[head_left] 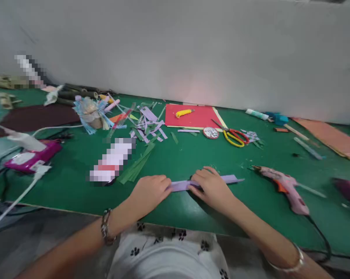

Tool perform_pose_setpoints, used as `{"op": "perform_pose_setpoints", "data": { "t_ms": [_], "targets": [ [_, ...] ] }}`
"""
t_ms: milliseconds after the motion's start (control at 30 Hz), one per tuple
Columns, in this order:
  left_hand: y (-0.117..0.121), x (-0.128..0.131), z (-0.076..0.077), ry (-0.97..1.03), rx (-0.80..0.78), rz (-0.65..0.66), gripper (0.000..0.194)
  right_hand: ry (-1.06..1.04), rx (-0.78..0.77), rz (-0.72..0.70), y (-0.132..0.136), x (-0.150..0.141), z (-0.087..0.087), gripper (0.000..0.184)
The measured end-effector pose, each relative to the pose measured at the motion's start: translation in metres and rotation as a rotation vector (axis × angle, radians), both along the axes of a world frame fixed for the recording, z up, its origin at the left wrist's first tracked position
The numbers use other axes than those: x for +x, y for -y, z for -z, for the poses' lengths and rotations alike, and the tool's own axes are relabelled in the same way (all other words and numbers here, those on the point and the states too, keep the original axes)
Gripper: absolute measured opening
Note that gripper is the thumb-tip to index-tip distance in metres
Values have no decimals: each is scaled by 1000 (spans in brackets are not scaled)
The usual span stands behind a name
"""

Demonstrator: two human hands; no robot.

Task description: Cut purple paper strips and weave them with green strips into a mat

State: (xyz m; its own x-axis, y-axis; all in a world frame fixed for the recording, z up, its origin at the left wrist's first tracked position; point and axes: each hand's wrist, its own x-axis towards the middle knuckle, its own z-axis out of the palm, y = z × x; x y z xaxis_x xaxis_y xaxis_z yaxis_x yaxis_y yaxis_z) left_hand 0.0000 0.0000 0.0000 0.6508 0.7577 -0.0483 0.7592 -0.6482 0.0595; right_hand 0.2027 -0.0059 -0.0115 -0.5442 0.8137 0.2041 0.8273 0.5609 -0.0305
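Observation:
Both my hands are on a purple paper strip (179, 186) low over the green table near its front edge. My left hand (151, 190) is closed on the strip's left end. Closed around its middle, my right hand (208, 184) hides part of it, and the right end of the strip sticks out past the knuckles. Green paper strips (138, 164) lie fanned out just left of my left hand. To the right of my right hand rests a pink glue gun (285, 186) with an orange trigger and a clear glue stick in its back.
Beyond my hands lie yellow-and-red scissors (234, 135), a round tin (210, 133), red paper (175, 119) with a yellow cutter (184, 113), and purple and green scraps (148, 124). A magenta power strip (32, 157) with white cables sits left. Orange paper (332, 135) lies right.

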Motion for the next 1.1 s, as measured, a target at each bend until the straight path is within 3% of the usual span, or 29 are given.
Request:
{"op": "perform_pose_setpoints", "data": {
  "t_ms": [233,633,900,1100],
  "targets": [
    [-1,-1,2,-63,100,-75,30,113,-12,-78,-6,2,-1,20],
    [5,-5,10,-66,100,-198,28,15,10,66,-6,-2,10,22],
    [9,-30,17,20,71,-287,21,-40,33,82,-5,0,14,27],
    [16,-48,27,152,224,-256,27,-47,40,92,-5,-1,15,26]
  ]
}}
